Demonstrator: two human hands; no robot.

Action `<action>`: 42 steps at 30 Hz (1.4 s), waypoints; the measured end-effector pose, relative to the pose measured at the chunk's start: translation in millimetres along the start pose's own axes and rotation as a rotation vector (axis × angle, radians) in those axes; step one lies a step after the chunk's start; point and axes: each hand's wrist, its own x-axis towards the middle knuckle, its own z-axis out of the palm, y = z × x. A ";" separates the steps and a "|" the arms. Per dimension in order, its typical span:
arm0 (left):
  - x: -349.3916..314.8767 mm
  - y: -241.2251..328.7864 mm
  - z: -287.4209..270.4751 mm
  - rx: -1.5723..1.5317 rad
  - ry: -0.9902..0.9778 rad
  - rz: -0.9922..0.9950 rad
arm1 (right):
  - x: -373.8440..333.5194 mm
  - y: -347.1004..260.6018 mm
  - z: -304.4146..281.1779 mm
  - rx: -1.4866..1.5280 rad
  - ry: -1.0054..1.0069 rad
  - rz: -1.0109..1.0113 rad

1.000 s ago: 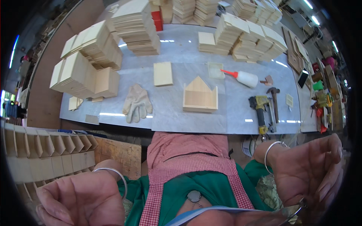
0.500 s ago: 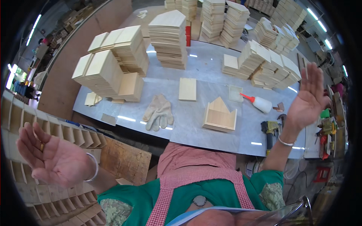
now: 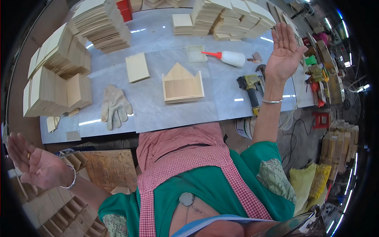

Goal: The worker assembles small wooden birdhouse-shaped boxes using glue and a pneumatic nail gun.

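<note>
My left hand (image 3: 41, 164) is raised palm up, fingers spread, off the table's left front corner and holding nothing. On the right, my right hand (image 3: 285, 51) is lifted with its empty palm showing and fingers stretched out. Between them on the table stands a small wooden box (image 3: 183, 91) with a pointed back panel. Left of it lie a flat wooden panel (image 3: 137, 67) and a pale work glove (image 3: 115, 106). A white squeeze bottle with a red nozzle (image 3: 233, 58) rests beside a clear shallow tray (image 3: 196, 53). Nearest my right forearm is a yellow-and-black power tool (image 3: 251, 93), with a hammer (image 3: 260, 72) partly hidden.
Stacks of thin wooden panels (image 3: 100, 27) stand at the left and back of the grey table (image 3: 158, 112). Below my left arm are wooden compartment boxes (image 3: 65, 211) and a worn board (image 3: 108, 168). A bucket (image 3: 244, 128) and red stool (image 3: 321, 119) stand at right.
The view has shifted to the right, so the table's things appear farther left. Both hands stay raised and open. Nothing on the table has visibly been moved.
</note>
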 end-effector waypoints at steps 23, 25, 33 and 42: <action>-87.5 -77.4 104.0 -0.218 -0.421 -0.534 | -9.1 21.6 -135.6 -0.125 0.390 0.127; -86.8 -81.4 102.0 -0.205 -0.409 -0.545 | -10.0 25.2 -137.3 -0.131 0.392 0.132; -101.0 -98.7 103.4 -0.146 -0.459 -0.590 | -13.2 41.1 -128.6 -0.107 0.363 0.156; -123.4 -112.3 132.0 -0.218 -0.502 -0.661 | -11.7 47.3 -137.0 -0.107 0.408 0.152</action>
